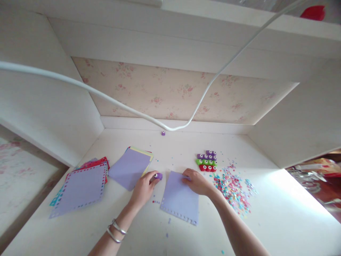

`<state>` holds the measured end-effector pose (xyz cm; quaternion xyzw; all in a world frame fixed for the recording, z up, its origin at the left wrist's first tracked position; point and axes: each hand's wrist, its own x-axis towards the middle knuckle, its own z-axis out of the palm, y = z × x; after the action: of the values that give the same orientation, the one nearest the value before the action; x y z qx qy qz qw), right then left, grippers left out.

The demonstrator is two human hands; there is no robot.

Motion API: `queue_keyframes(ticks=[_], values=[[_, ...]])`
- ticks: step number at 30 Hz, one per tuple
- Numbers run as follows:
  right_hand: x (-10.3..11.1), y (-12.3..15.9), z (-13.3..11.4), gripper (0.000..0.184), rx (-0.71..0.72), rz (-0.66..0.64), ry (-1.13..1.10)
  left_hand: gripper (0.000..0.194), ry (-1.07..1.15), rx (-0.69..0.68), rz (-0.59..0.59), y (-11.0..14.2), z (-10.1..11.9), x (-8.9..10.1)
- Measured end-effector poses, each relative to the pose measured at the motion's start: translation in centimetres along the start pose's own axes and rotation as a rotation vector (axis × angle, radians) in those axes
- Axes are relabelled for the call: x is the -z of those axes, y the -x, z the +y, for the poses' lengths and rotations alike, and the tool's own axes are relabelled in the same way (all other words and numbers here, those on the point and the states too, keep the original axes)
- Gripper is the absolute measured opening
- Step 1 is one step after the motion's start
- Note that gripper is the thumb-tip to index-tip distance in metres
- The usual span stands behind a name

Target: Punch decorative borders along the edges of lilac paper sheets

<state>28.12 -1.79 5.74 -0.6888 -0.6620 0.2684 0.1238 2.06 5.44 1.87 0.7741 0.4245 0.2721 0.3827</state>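
Fingers of the left hand [144, 186] pinch a purple punch [159, 176], clear of the lilac sheet [180, 199] at its ten o'clock; the right hand [196, 181] grips that sheet near one o'clock, seemingly to steady it over the bench [144, 234].

The paper sheet [178, 200] is pale purple, lying slightly askew toward six o'clock from the view's middle, a row of small holes along its six-o'clock edge. Off its ten o'clock side, just beside it but apart, is the hole punch [159, 176], deeper purple and held (so partly covered), its white-and-black button, rather like an eye, toward nine o'clock.
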Motion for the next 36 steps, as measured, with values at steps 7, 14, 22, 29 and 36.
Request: queue_keyframes(ticks=[7,14,22,29,36], values=[[2.9,-0.1,0.1,0.022,0.031,0.049,-0.118,0.031,0.16,0.08,-0.059,0.5,0.6,0.5],[4.0,-0.3,1.4,0.025,0.004,0.094,-0.177,0.033,0.363,0.08,-0.073,0.9,0.5,-0.5],[2.9,-0.1,2.6,0.02,-0.022,-0.028,-0.276,0.031,0.39,0.07,-0.081,1.0,1.0,-0.7],[2.8,-0.3,2.6,0.02,-0.026,-0.049,-0.326,0.04,0.456,0.129,-0.228,1.3,1.9,-0.3],[2.7,-0.6,2.2,0.019,-0.038,-0.132,-0.425,0.044,0.583,0.272,-0.254,1.8,1.9,-0.2]])
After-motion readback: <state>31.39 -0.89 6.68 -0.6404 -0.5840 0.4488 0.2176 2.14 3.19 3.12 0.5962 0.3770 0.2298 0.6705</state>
